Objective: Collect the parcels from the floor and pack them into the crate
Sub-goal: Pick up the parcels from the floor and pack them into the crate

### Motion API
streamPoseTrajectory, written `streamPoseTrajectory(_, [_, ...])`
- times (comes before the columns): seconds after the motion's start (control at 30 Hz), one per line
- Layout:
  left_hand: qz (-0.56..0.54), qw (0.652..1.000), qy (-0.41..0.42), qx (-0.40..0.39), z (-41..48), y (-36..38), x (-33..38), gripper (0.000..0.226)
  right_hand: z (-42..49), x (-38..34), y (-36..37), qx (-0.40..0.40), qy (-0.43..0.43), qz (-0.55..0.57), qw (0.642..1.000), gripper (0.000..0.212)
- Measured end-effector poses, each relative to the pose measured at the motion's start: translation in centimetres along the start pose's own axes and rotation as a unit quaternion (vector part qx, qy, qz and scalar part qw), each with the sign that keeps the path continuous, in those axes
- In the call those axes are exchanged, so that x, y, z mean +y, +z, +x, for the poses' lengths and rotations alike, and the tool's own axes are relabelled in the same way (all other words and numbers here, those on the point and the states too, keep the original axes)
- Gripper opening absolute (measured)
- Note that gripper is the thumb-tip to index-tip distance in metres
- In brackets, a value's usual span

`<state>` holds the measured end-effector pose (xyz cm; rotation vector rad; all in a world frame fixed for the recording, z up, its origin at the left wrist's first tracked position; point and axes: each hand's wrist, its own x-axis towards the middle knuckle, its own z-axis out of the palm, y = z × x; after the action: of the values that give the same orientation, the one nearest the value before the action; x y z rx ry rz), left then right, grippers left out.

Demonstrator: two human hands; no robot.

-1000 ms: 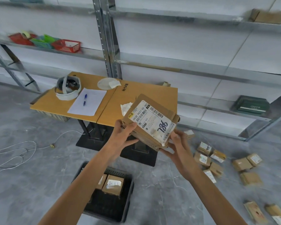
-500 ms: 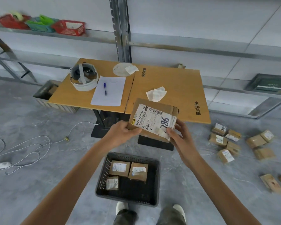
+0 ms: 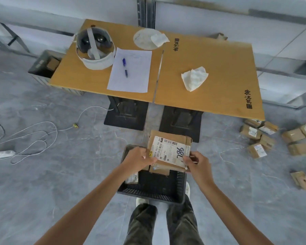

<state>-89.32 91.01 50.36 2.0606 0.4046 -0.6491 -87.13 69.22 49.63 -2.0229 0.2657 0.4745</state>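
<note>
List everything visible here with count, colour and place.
held parcel: one, brown, white label, above the crate
crate: one, black, floor by the feet
packed parcels: at least two, brown, inside the crate
loose parcels: about ten, brown, floor at right
tables: two, tan, side by side
headset: one, white, left table
paper sheet: one, white, left table
tissue: one, white, right table
power strip: one, white, floor at left
left hand: grips the parcel's left edge
right hand: grips its right corner
</note>
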Motion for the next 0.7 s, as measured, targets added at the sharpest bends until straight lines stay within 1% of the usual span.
streamPoseTrajectory(0.03, [0.006, 1.000, -0.014, -0.011, 0.9, 0.9, -1.2, 0.041, 0.5, 1.2, 0.8, 0.003, 0.030, -0.011, 1.000, 0.005])
streamPoseTrajectory(0.1, [0.016, 0.998, -0.051, -0.024, 2.9, 2.8, -3.8, 0.042, 1.4, 3.8, 2.5, 0.004, 0.087, -0.031, 0.996, 0.009])
streamPoseTrajectory(0.2, [-0.018, 0.993, -0.113, -0.040, 5.8, 6.5, -7.8, 0.044, 3.0, 8.4, 5.3, 0.000, 0.163, -0.067, 0.984, 0.013])
streamPoseTrajectory(0.3, [-0.064, 0.982, -0.166, -0.066, 8.1, 10.5, -11.9, 0.043, 4.8, 13.3, 8.0, 0.010, 0.222, -0.093, 0.971, 0.013])
streamPoseTrajectory(0.4, [-0.063, 0.976, -0.191, -0.085, 10.7, 14.2, -16.7, 0.036, 7.2, 18.6, 10.9, 0.006, 0.262, -0.128, 0.956, 0.013])
streamPoseTrajectory(0.47, [-0.054, 0.974, -0.196, -0.097, 12.6, 16.4, -20.5, 0.032, 8.8, 22.3, 13.4, 0.002, 0.286, -0.138, 0.948, 0.010])
streamPoseTrajectory(0.57, [-0.069, 0.967, -0.221, -0.109, 16.2, 18.8, -26.1, 0.032, 11.6, 27.7, 17.7, -0.016, 0.303, -0.163, 0.939, 0.007])
streamPoseTrajectory(0.63, [-0.101, 0.958, -0.245, -0.106, 19.0, 20.1, -29.5, 0.038, 13.5, 31.2, 21.2, -0.039, 0.297, -0.178, 0.937, 0.008])
streamPoseTrajectory(0.7, [-0.103, 0.955, -0.259, -0.098, 21.8, 21.2, -32.6, 0.044, 15.6, 34.7, 24.8, -0.060, 0.276, -0.213, 0.935, 0.003])
